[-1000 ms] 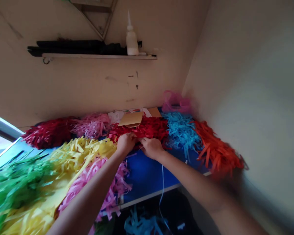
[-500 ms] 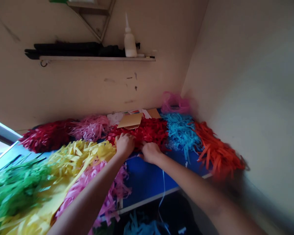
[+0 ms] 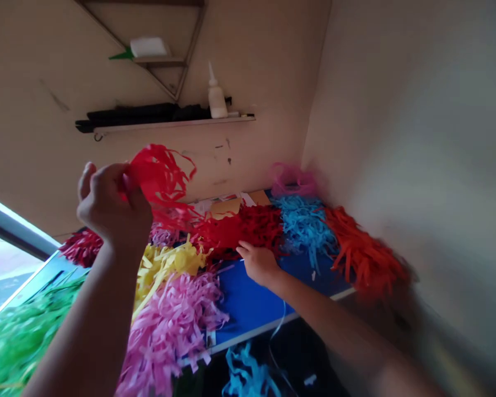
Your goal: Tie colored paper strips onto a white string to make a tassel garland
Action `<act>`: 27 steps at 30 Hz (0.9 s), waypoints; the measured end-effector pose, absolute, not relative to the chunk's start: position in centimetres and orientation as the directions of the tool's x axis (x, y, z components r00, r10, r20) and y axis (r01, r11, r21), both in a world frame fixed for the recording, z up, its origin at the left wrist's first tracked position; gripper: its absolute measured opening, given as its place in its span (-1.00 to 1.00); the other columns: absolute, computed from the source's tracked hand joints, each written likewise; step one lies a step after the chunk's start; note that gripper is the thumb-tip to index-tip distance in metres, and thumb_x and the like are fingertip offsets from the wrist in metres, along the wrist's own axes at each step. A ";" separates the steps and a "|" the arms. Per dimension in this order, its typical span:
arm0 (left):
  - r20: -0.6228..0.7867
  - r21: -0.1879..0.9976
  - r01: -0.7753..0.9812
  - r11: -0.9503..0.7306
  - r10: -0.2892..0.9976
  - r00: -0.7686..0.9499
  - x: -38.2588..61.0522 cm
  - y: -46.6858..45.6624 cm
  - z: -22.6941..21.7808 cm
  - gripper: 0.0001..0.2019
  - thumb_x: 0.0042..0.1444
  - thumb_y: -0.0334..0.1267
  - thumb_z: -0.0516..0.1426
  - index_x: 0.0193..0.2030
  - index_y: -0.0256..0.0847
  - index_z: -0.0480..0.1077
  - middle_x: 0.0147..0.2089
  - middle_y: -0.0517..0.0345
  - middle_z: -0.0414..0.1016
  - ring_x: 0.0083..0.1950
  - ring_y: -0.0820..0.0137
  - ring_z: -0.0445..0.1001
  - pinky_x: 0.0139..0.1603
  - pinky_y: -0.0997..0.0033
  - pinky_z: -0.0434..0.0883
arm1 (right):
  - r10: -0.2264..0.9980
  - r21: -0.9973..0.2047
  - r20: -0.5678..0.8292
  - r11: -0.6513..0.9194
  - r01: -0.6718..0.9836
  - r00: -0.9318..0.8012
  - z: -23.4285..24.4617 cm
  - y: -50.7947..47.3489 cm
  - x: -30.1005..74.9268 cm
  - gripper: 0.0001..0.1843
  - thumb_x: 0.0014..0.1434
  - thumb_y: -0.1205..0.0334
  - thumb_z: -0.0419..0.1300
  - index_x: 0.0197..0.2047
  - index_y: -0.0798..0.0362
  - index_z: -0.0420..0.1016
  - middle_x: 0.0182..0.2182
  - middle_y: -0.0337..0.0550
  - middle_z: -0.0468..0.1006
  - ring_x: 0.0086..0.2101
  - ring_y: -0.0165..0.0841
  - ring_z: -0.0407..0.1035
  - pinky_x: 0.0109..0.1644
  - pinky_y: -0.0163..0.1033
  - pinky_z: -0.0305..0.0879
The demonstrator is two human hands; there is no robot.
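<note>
Raised on the left, my left hand [image 3: 113, 201] pinches a red fringed paper strip [image 3: 157, 173], whose cut strands hang toward the table. The strip trails down to the pile of red fringed paper [image 3: 260, 226] at the middle. Low at the front edge of that pile is my right hand [image 3: 258, 262], its fingers curled with the thumb and fingertips at the red paper. Whether it grips a strand there is hard to make out. A thin pale string [image 3: 281, 320] hangs below the right wrist over the table edge.
Around the blue table [image 3: 248, 298] lie fringed heaps: green [image 3: 37, 325], yellow [image 3: 173, 262], pink [image 3: 173, 331], blue [image 3: 306, 220] and orange [image 3: 366, 248]. Brown card [image 3: 225, 208] sits behind the red pile. A glue bottle [image 3: 217, 102] stands on the wall shelf [image 3: 169, 125].
My left hand has lifted up and left from the red pile, drawing a red fringed strip with it. My right hand stays at the pile's front. The view has tilted upward.
</note>
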State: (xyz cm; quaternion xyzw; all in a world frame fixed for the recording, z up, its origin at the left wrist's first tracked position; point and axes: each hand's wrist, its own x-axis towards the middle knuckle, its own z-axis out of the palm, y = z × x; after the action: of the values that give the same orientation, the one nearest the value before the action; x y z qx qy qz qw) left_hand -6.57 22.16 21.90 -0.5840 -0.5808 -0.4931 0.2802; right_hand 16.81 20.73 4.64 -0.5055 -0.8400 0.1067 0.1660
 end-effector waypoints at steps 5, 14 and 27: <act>0.762 -0.209 0.893 -0.399 0.507 0.404 -1.3 14.7 17.6 -0.64 0.19 -0.33 -0.03 0.05 -0.05 0.45 0.11 0.19 0.54 0.15 0.30 0.48 0.33 0.13 0.23 | 0.893 -0.979 0.173 0.200 0.024 -0.415 3.3 11.8 15.5 -0.53 0.30 0.10 -0.02 0.24 -0.06 0.34 -0.08 -0.10 0.59 -0.59 -0.49 0.23 -0.55 -0.35 0.17; 0.604 0.003 0.885 -0.465 0.706 0.369 2.0 7.6 1.6 -0.41 0.19 -0.40 -0.06 0.38 -0.06 0.10 0.11 -0.05 0.54 0.05 0.19 0.56 0.01 0.10 0.46 | 0.980 -0.733 -0.012 -0.145 -0.665 -0.200 -1.9 7.6 14.4 -0.32 -0.19 0.27 0.37 0.08 -0.18 0.44 -0.24 -0.24 0.55 -0.45 -0.41 0.32 -0.42 -0.35 0.22; 0.438 0.215 0.792 -0.571 0.782 0.444 8.1 9.1 -3.7 -0.52 0.14 -0.51 0.00 0.14 -0.06 0.42 0.16 -0.03 0.50 0.19 0.14 0.45 0.27 -0.08 0.26 | 0.679 -0.724 0.577 0.169 0.669 0.453 -0.7 6.8 32.1 -0.63 0.07 0.09 0.27 -0.04 -0.02 0.50 -0.14 0.00 0.59 -0.16 -0.16 0.50 -0.10 -0.08 0.45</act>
State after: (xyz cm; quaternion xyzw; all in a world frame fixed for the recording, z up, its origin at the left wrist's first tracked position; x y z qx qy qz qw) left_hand 8.09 9.08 -3.71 -0.8496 -0.4632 -0.2521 0.0107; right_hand 32.08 6.77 -0.68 -0.6447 -0.5229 0.0044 0.5576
